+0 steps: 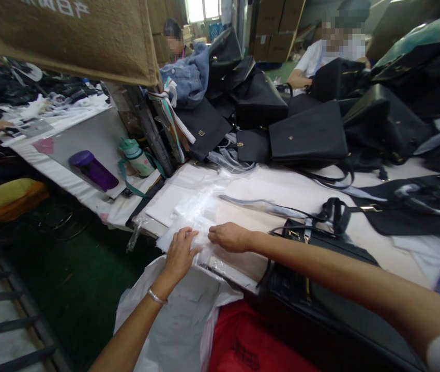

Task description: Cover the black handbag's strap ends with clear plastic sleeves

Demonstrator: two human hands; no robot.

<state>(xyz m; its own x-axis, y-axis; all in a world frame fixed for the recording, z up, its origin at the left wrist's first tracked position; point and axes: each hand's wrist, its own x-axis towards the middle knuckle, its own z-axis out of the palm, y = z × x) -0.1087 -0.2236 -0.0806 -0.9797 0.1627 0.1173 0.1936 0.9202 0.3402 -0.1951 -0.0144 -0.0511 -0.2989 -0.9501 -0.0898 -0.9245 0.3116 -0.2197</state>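
Thin, clear plastic sleeves [192, 209] lie in a loose pile on the near left corner of the worktable [239, 222]. My left hand [181, 252] rests at the pile's front edge, fingers bent, thumb and fingers apart. Close beside it, my right hand [228, 236] has its fingertips pinched together on the plastic. How many sheets it grips I cannot tell. Right of my hands, under my right forearm, a black handbag [353, 253] with gold hardware sits at the table edge. Below my hands a large white sack [181, 320] hangs or stands open.
Black handbags [308, 134] are heaped along the table's far side. A purple bottle [93, 169] and a green-lidded bottle [136, 157] stand on the left shelf. A brown bag [72, 41] hangs upper left. Two people [322, 57] sit beyond; another person's hand [0, 126] shows far left.
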